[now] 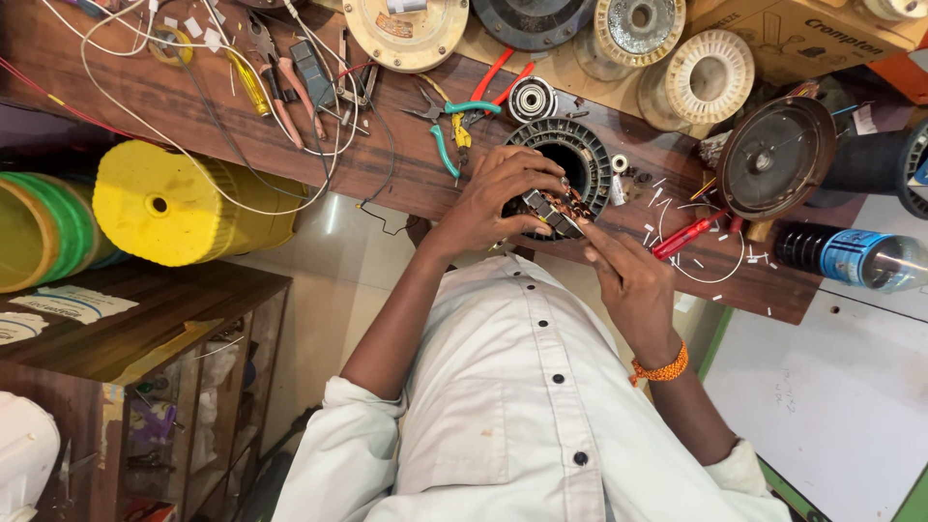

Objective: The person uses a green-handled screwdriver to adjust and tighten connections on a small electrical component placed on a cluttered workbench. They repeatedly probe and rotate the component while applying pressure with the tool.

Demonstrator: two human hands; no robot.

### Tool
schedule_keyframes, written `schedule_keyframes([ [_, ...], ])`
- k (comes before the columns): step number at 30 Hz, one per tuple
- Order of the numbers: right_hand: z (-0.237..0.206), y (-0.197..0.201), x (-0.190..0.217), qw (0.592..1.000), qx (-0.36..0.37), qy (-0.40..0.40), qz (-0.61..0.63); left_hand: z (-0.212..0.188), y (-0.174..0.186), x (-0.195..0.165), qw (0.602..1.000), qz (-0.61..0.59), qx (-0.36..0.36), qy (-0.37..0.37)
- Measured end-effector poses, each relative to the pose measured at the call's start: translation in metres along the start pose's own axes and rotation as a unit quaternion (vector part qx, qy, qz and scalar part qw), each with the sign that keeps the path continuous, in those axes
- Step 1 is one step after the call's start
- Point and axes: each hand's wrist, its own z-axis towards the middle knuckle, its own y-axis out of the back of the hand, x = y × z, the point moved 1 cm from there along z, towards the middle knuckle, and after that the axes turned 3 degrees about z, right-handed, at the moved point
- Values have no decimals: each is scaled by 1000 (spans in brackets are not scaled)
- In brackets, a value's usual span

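Observation:
A black round motor stator with copper windings lies on the dark wooden bench, at its near edge. My left hand curls over the stator's near left rim and grips it. My right hand reaches in from the right, its fingertips pinched together at the copper winding on the near rim. A red-handled tool lies just beyond my right hand; whether the hand touches it is unclear. An orange bead band circles my right wrist.
Teal-handled pliers, red-handled pliers, a bearing and a yellow screwdriver lie behind the stator. A brown round cover and a plastic bottle sit right. A yellow spool and white wire loops are on the left.

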Motion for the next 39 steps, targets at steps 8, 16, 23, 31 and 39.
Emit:
schedule_keyframes([
  [8, -19, 10, -26, 961, -133, -148, 190, -24, -24, -20, 971, 12, -193, 143],
  [16, -14, -13, -32, 930, -54, -201, 304, -15, -44, -40, 900, -303, -204, 240],
  [23, -20, -40, -19, 733, 73, -319, 596, 27, -29, -40, 962, -100, -153, 204],
  [31, -31, -29, -42, 861, -28, -239, 448, 8, -40, -45, 940, -3, -281, 193],
  [39, -28, 1, -51, 955, -51, -131, 262, 10, -2, -14, 978, -47, -105, 171],
])
